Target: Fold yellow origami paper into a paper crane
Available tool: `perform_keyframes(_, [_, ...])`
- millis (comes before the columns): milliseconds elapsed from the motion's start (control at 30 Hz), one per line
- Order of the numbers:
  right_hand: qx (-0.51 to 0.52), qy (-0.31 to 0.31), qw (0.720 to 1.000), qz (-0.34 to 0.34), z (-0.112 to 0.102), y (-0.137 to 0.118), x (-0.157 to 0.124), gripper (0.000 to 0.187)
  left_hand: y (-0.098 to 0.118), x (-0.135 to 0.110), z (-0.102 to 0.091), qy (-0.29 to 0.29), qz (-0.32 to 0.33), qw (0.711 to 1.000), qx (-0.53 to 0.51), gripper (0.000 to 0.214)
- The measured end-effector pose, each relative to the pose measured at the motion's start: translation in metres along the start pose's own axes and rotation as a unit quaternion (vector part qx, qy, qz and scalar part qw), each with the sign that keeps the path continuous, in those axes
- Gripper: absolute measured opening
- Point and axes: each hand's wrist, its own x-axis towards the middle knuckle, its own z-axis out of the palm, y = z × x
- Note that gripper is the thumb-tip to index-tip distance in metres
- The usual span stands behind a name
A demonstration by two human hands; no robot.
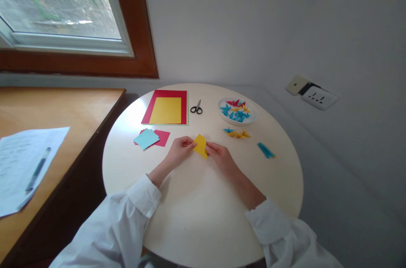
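Observation:
A small piece of yellow paper (200, 146) is held between my two hands over the middle of the round white table (190, 217). My left hand (180, 149) pinches its left edge between thumb and fingers. On the opposite side, my right hand (220, 156) grips the right edge the same way. Whether the paper has folds in it is too small to tell. Just beyond my right hand lie a few folded paper cranes (241, 134), blue and yellow. To the left of my left hand rest light blue paper squares (146, 138) on top of pink paper (163, 138).
Black-handled scissors (196, 109) lie beside stacked red (155, 99) and yellow sheets (166, 110). A white dish (239, 123) holds several colourful cranes. Folded blue strips (265, 150) are at the right. A wooden desk (79, 107) bears written paper (19, 154) and a pen (38, 170).

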Motion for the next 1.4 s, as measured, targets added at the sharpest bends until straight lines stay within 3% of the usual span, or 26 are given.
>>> perform_keyframes(100, [-0.021, 0.033, 0.999, -0.035, 0.000, 0.002, 0.004, 0.036, 0.000, -0.001, 0.000, 0.016, 0.002, 1.000, -0.001, 0.026])
perform_keyframes(233, [-0.140, 0.095, 0.977, -0.133, 0.001, 0.001, 0.005, 0.025, 0.003, -0.002, 0.001, 0.043, 0.033, 0.999, 0.006, 0.018])
perform_keyframes(367, [-0.246, 0.110, 0.930, -0.249, 0.000, -0.003, 0.002, 0.006, 0.005, -0.006, 0.002, 0.063, 0.092, 0.993, 0.035, 0.008])
perform_keyframes(567, [-0.420, 0.087, 0.832, -0.351, -0.011, -0.005, -0.006, 0.013, 0.000, -0.016, 0.001, 0.055, 0.240, 0.943, 0.224, 0.013])
perform_keyframes(733, [-0.493, 0.033, 0.775, -0.394, -0.021, 0.000, -0.020, 0.014, -0.001, -0.025, 0.004, 0.011, 0.253, 0.907, 0.338, 0.017])
perform_keyframes(900, [-0.502, -0.001, 0.783, -0.366, -0.017, 0.008, -0.035, 0.014, -0.005, -0.031, 0.008, -0.039, 0.184, 0.915, 0.357, 0.021])
perform_keyframes(1167, [-0.495, 0.001, 0.806, -0.325, -0.013, 0.015, -0.035, 0.015, -0.006, -0.029, 0.004, -0.027, 0.150, 0.943, 0.296, 0.028])
perform_keyframes(1400, [-0.488, -0.024, 0.824, -0.287, -0.015, 0.017, -0.034, 0.017, 0.003, -0.047, 0.006, -0.057, 0.176, 0.911, 0.368, 0.028])
